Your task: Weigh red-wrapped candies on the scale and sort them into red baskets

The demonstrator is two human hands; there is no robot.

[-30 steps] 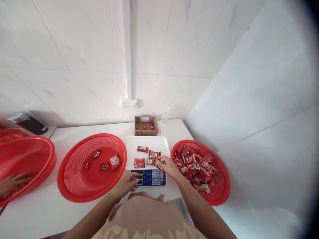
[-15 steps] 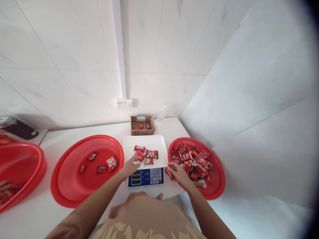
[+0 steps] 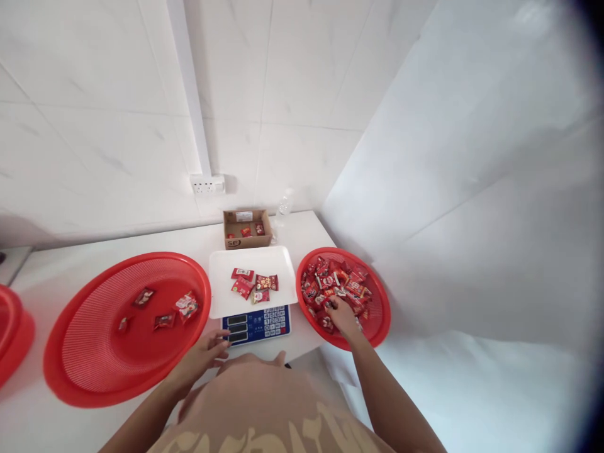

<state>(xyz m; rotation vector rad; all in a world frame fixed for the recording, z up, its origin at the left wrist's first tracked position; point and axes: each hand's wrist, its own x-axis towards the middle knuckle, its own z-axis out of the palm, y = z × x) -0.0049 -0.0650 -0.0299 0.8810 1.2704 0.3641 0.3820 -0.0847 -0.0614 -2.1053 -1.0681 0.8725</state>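
My right hand point(image 3: 343, 316) reaches into the right red basket point(image 3: 385, 314), its fingers pinched at a small red snack packet point(image 3: 327, 304) among many others; the fingertips are partly lost among the wrappers. My left hand point(image 3: 207, 353) holds nothing, fingers apart, beside the front left corner of the digital scale point(image 3: 257, 325). On the scale's white tray point(image 3: 226, 302) lie several packets: a dark red packet point(image 3: 267, 282), a pink-red packet point(image 3: 243, 287), a small red packet point(image 3: 242, 274) and a pinkish packet with a picture point(image 3: 260, 296).
A wide red basket point(image 3: 94, 384) with several packets stands on the left of the white table point(image 3: 198, 238). Another red basket point(image 3: 19, 340) is cut off at the left edge. Behind the scale are a cardboard box point(image 3: 245, 242) holding packets and a clear plastic bottle point(image 3: 284, 204).
My right hand has moved from the tray's right edge into the right basket. My left hand has drawn back from the packets on the tray to the scale's front left corner. The view has shifted right.
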